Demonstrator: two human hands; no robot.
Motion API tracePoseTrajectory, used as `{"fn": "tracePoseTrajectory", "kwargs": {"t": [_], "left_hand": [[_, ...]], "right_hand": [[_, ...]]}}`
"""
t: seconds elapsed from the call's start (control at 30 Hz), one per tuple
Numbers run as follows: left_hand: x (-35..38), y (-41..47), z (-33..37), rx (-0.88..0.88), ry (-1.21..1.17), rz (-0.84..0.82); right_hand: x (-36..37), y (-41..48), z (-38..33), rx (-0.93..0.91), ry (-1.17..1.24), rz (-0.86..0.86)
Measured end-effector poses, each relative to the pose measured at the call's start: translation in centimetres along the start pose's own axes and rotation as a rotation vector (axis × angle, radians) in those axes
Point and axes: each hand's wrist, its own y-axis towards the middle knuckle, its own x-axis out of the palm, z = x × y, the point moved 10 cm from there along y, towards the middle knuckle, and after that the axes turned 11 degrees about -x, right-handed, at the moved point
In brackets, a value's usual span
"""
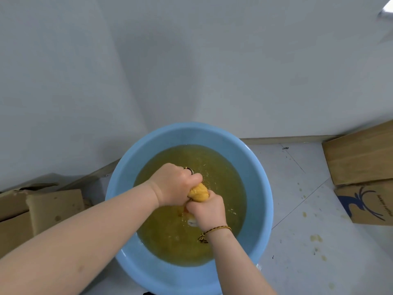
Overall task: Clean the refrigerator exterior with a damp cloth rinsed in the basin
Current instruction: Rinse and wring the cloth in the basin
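A light blue round basin [260, 173] stands on the floor, filled with murky yellow-green water. Over its middle I hold a bunched-up yellow cloth [198, 193]. My left hand [174, 184], with a ring on one finger, grips the cloth's upper end. My right hand [207, 210], with a braided bracelet at the wrist, grips its lower end. Both fists sit close together, and only a short twist of cloth shows between them. Droplets and ripples break the water around my hands. No refrigerator shows in this view.
A white wall corner [127, 60] rises right behind the basin. Cardboard boxes [42, 211] lie at the left, and two more boxes [361, 162] stand at the right. The pale tiled floor [302, 231] to the right carries yellowish drip stains.
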Motion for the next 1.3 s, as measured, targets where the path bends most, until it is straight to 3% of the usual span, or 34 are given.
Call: {"fn": "tracePoseTrajectory", "kwargs": {"t": [0.2, 0.27, 0.33, 0.43, 0.57, 0.67, 0.77, 0.87, 0.93, 1.03, 1.13, 1.3], "left_hand": [[-2.5, -2.4, -2.1, -0.164, -0.082, 0.268], [-3.7, -3.7, -3.5, -0.335, -0.128, 0.343], [-4.0, -5.3, -5.3, -0.597, -0.232, 0.248], [-3.2, -8.0, -5.6, -0.862, -0.841, 0.111], [-5.2, -6.8, -2.2, -0.822, -1.389, 0.116], [-7.5, -6.0, -0.4, -0.837, -1.631, 0.208], [-9.9, -5.5, 1.4, -0.808, -1.671, 0.231], [-11.8, -4.7, 3.3, -0.744, -1.715, 0.192], [-13.1, -3.9, 4.9, -0.649, -1.753, 0.142], [-15.2, -3.2, 9.3, -0.469, -1.738, 0.007], [-17.0, -3.3, 14.4, -0.326, -1.693, -0.083], [-18.5, -4.7, 22.2, -0.26, -1.681, -0.094]], "right_hand": [[0.3, -0.6, -3.0, -0.081, -0.371, -0.077], [-0.4, -1.1, -3.5, -0.089, -0.466, -0.051], [-1.8, -1.8, -3.9, -0.086, -0.462, 0.032], [-3.8, -3.3, -4.6, -0.077, -0.387, 0.165], [-5.0, -5.8, -7.0, -0.156, -0.293, 0.248], [-6.4, -8.1, -8.7, -0.232, -0.234, 0.32], [-7.8, -10.5, -10.2, -0.34, -0.242, 0.326], [-8.5, -12.9, -11.5, -0.431, -0.18, 0.176], [-10.8, -14.6, -11.9, -0.415, -0.012, 0.16], [-16.8, -17.9, -12.4, -0.457, 0.345, 0.307], [-20.9, -21.4, -12.7, -0.576, 0.416, 0.388], [-25.3, -28.3, -10.7, -0.64, 0.452, 0.547]]}}
